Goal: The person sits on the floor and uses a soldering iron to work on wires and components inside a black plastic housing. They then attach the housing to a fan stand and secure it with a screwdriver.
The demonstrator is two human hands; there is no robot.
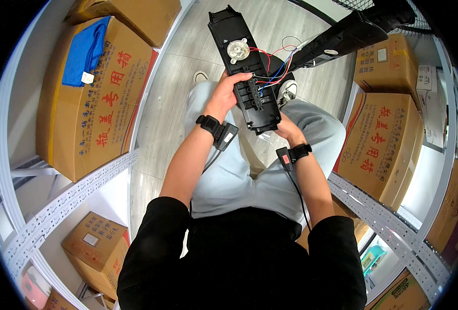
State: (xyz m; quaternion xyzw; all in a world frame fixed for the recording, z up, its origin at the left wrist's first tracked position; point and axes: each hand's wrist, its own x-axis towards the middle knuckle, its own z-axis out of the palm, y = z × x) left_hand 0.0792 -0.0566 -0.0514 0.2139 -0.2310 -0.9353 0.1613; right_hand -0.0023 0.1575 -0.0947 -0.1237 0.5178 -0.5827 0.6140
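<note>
A long black plastic panel [242,82] is held tilted above my knees, its inner side toward me. My left hand [226,94] grips its left edge, with the thumb laid across the face near a ribbed row of switches or terminals [255,94]. At the lower right end, my right hand [290,130] holds the panel from the side and beneath; most of its fingers are hidden. A round clear-and-silver part [238,50] is fixed to the upper half. Red, blue, black and white wires [286,63] link the panel to a black elongated housing [342,41] at the upper right.
Mesh grilles [423,23] show beside the housing. Metal shelves [74,188] on both sides carry cardboard boxes [102,103], [379,144]. A folded blue cloth [86,51] hangs over a left box. Cabled modules [226,137] are strapped to both my wrists.
</note>
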